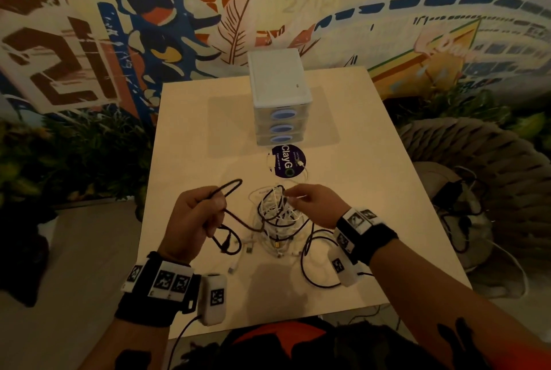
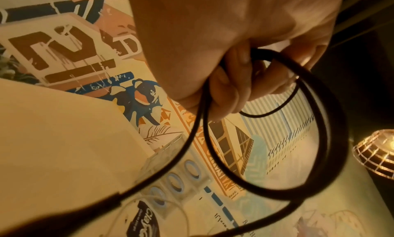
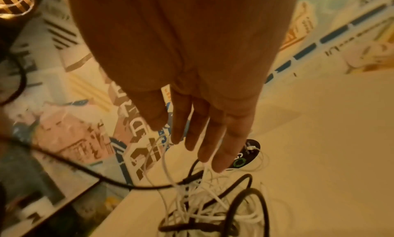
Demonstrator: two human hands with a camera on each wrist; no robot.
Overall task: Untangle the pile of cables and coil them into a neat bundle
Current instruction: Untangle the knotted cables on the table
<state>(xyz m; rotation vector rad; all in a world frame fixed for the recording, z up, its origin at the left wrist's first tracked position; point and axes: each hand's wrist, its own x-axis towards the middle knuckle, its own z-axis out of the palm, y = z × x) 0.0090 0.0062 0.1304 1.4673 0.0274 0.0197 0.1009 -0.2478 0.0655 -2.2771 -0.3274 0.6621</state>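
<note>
Gripping a loop of black cable (image 1: 229, 191), the left hand (image 1: 190, 220) is curled tight round it above the table (image 1: 372, 191). A thin white cable (image 3: 164, 158) is lifted by the right hand (image 1: 316, 205), fingers nearly straight; whether it is pinched cannot be told. The tangled pile (image 1: 277, 217) lies between both hands. These cables are judged light and limp, the black one a little stiffer, so loose ends near plugs are best taken, and knots eased, not yanked.
</note>
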